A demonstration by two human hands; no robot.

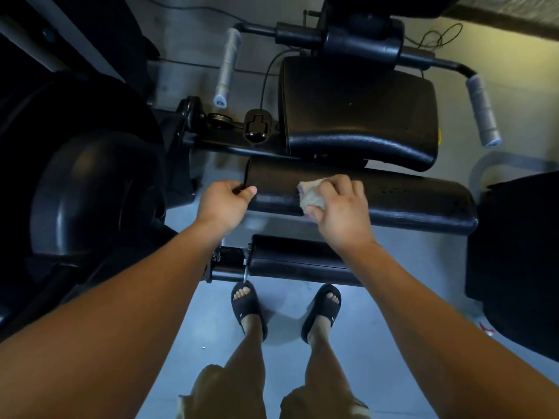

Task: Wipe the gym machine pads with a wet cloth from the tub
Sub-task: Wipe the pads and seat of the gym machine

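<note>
We stand on a pale grey floor (284,316) in a dim gym, black machine parts on every side. Our right hand (338,207) is closed around the crumpled cloth (311,196), pressing it onto the upper roller pad (408,198). Our left hand (225,201) is closed on that pad's left end, steadying it. The pad's long axis runs left to right, and most of its unwiped-looking length lies to the right of the cloth, so we judge the right hand should sweep that way. A lower roller pad (296,258) sits nearer us, and the seat pad (363,116) lies farther. The tub is not in view. We can read no brand or writing.
</note>
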